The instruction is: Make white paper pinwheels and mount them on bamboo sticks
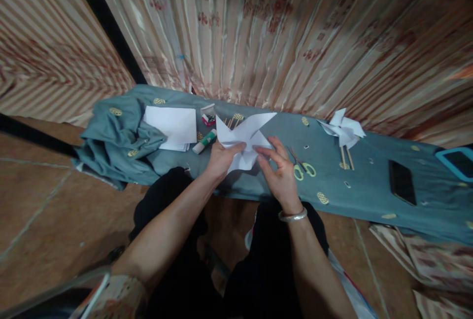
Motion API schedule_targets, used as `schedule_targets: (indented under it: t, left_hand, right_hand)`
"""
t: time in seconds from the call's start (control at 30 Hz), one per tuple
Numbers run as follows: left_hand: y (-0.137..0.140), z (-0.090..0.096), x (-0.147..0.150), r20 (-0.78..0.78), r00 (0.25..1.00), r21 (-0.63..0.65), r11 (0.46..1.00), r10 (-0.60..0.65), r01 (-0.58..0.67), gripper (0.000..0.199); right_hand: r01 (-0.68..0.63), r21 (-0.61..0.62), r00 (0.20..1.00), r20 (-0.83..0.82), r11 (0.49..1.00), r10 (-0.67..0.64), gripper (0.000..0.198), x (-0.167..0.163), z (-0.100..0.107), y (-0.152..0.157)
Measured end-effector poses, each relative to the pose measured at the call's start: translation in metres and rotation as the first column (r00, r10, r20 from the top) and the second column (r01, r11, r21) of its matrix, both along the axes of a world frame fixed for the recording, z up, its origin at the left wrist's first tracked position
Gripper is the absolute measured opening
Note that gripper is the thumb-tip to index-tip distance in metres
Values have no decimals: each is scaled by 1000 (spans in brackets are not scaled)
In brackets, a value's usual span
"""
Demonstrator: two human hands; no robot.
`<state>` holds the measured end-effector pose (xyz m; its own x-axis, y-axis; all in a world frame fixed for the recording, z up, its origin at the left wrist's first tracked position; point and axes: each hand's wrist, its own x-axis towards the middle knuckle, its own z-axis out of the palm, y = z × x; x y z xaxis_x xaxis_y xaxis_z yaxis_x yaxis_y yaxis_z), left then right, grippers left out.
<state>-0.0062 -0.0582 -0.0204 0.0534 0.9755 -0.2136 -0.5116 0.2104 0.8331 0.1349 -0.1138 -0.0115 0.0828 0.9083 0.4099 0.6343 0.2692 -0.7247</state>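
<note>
A white paper pinwheel (254,136) with folded-in blades is held up over the cloth-covered bench in front of me. My left hand (220,158) grips it from the lower left, thumb pressed on its middle. On the other side, my right hand (278,168) has its fingers closed on the lower right blade near the centre; part of the grip is hidden. Just right of that hand lie scissors (303,168) with light green handles. Behind the pinwheel, several thin wooden sticks (233,123) partly show. A green and white glue stick (204,141) rests left of my left hand.
Stacked white paper (173,126) lies at the left beside bunched cloth (118,126). A small open red and white box (209,116) stands behind the glue stick. Farther right are another pinwheel (343,129) over two sticks, a dark phone (402,182) and a blue-framed device (458,162). A curtain (236,38) hangs behind.
</note>
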Motion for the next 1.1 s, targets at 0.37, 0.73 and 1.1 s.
schedule_targets:
  t: [0.37,0.73,1.1]
  left_hand:
    - [1,-2,0,-12,1000,-4,1000,10,-10,35]
    - [-2,-5,4,-18,999,36,999,-27,27,37]
    - [-4,-4,5,-68,997,34,999,-29,31,26]
  right_hand:
    - [-65,-35,998,-5,997,65,14,12,-2,-6]
    - [131,-30,983,-124,991,-134,13,3,-10,3]
    - [195,-92,970,-128,976,-206,9,-3,-9,5]
